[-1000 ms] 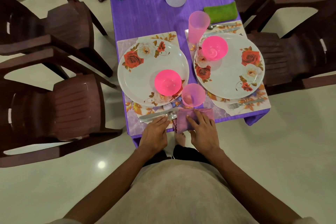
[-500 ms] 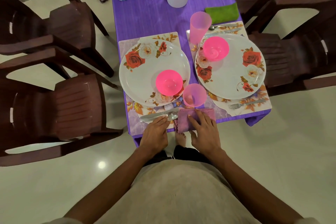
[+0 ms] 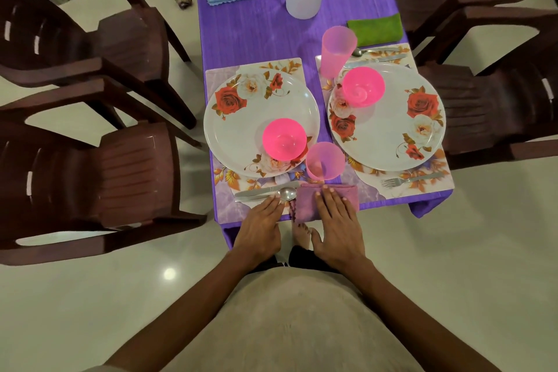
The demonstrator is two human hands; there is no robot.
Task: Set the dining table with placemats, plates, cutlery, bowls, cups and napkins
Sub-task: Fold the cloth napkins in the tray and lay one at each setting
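- purple tablecloth (image 3: pixel 259 33) covers the table, brown plastic chairs on both sides
- near-left rose-print plate (image 3: pixel 241 130) on floral placemat (image 3: pixel 225 208), pink bowl (image 3: pixel 284 138) on it, pink cup (image 3: pixel 325 161) beside
- right hand (image 3: pixel 338 220) flat, fingers straight, pressing mauve napkin (image 3: pixel 305 205) at table edge
- left hand (image 3: pixel 259 226) fingers extended, tips touching spoon (image 3: pixel 287 193) and knife (image 3: pixel 265 190)

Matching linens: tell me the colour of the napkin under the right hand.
Mauve-pink napkin, shown best in the head view.
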